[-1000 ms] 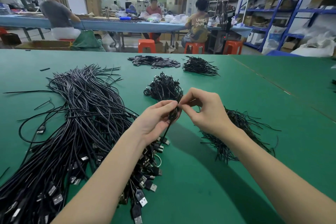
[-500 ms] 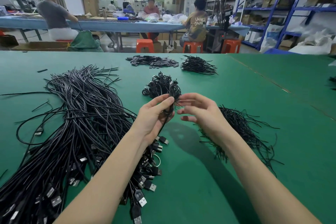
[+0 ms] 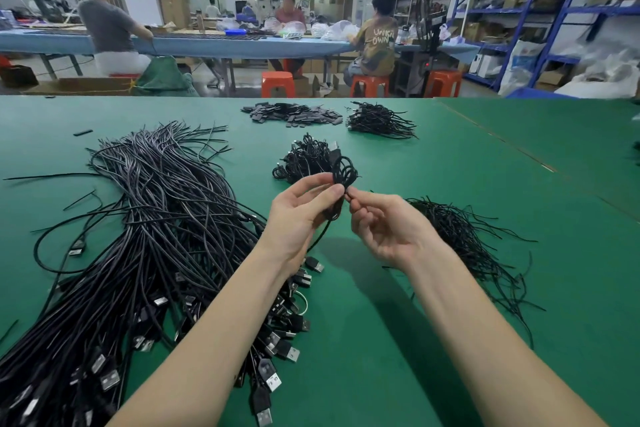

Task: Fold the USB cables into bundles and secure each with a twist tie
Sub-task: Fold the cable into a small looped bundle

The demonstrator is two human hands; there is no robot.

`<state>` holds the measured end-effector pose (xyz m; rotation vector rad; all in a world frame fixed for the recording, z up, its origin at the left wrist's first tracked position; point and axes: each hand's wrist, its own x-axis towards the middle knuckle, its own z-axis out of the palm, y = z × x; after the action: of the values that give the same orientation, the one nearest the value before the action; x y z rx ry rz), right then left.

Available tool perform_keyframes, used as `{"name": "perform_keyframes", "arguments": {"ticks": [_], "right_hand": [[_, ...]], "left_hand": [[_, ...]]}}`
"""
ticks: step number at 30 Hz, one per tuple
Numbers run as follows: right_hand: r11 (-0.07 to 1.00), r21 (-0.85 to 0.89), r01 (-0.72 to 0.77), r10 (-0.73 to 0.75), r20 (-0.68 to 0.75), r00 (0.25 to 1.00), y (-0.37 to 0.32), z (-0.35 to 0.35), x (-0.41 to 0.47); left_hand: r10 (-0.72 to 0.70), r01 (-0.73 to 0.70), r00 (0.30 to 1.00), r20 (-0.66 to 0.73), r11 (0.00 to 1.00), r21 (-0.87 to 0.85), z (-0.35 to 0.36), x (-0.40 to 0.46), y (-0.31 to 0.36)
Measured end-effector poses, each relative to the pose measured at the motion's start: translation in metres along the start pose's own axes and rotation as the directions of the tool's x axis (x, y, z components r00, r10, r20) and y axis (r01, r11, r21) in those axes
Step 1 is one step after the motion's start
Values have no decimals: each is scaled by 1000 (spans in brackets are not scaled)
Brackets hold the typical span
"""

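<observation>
My left hand [image 3: 300,215] grips a folded black USB cable bundle [image 3: 343,173] above the green table [image 3: 450,166]; its loops stick up past my fingertips and one end hangs down. My right hand [image 3: 384,229] pinches a thin black twist tie at the bundle's waist, beside my left fingertips. A big heap of loose USB cables [image 3: 145,236] lies to the left. Loose twist ties [image 3: 464,239] lie in a pile under my right wrist. Finished bundles [image 3: 304,158] sit in a heap just behind my hands.
At the far side of the table lie a pile of small flat black parts [image 3: 294,113] and another bunch of thin black wires [image 3: 381,120]. Beyond the table, people sit at a blue workbench [image 3: 214,45] on orange stools. Blue shelving [image 3: 554,10] stands at right.
Both hands have risen and shifted away from me with the bundle. My right hand went from pinching, to fingers spread, to pinching the tie at the bundle again.
</observation>
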<state>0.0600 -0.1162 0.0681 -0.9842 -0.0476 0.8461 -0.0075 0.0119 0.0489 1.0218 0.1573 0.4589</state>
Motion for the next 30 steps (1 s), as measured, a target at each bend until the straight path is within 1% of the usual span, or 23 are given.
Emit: {"name": "perform_keyframes", "arguments": {"ticks": [2,4,5,6,7,8,9,10,12,14,15,16,17,18,19,20,21,22,24,25,27,28,30], "right_hand": [[968,198,-152,149,30,988,4,2,-2],[996,-88,36,-34,17,999,6,2,0],[913,-330,240,-240,42,970,7,1,0],[689,-579,436,-460,115,880,7,-1,-1],[366,-752,548,-622,240,745,7,-6,-1],[52,-809,585,-692,393,606,6,-11,0],[-164,-797,581,-697,511,504,5,-15,1],[-280,-773,570,-691,574,439,3,-18,0],[-344,-740,578,-707,609,359,4,-20,0],[-296,-739,605,-739,578,345,8,-17,0],[-182,-754,631,-762,514,395,10,-12,0],[29,-770,638,-770,389,506,12,-8,0],[359,-719,595,-709,205,675,11,-4,0],[727,-533,434,-495,31,868,9,0,0],[960,-229,163,-172,-21,985,7,4,-2],[996,44,-72,71,18,997,7,6,-4],[966,182,-184,175,66,982,8,6,-5],[967,174,-189,177,80,981,10,6,-4],[977,-191,96,-88,46,995,12,3,-2],[843,-439,311,-307,82,948,12,3,-3],[308,-762,569,-607,303,735,11,-6,-2],[68,-794,604,-646,426,633,9,-12,0],[-186,-778,600,-662,550,509,7,-19,2]], "left_hand": [[37,-36,999,-10,996,78,-2,-1,1],[-26,27,999,-35,999,32,-5,0,4],[-61,60,997,-39,998,-15,-6,0,6],[-91,89,995,-37,994,-65,-8,2,7],[-116,112,993,-31,988,-108,-8,3,8],[-132,127,991,-26,983,-133,-9,4,9],[-141,137,990,-20,981,-139,-9,4,9],[-146,143,989,-13,981,-134,-9,4,9],[-152,151,988,2,980,-132,-9,4,8],[-140,141,990,16,982,-126,-9,3,7],[-124,125,992,16,986,-107,-10,3,7],[-103,103,995,12,991,-83,-9,2,6],[-79,79,997,7,995,-54,-9,2,6],[-57,57,998,4,998,-25,-8,2,6],[-38,38,999,4,999,-2,-7,1,5],[-24,24,1000,5,1000,9,-6,0,5],[-16,16,1000,1,1000,10,-6,0,4],[-15,15,1000,-7,1000,5,-6,-1,5],[-32,32,999,-25,999,-3,-7,0,6],[-44,44,999,-27,999,-10,-8,0,7],[-70,69,997,-26,997,-44,-10,0,8],[-81,79,996,-30,995,-54,-10,1,8],[-92,90,995,-37,995,-45,-10,1,8]]}}
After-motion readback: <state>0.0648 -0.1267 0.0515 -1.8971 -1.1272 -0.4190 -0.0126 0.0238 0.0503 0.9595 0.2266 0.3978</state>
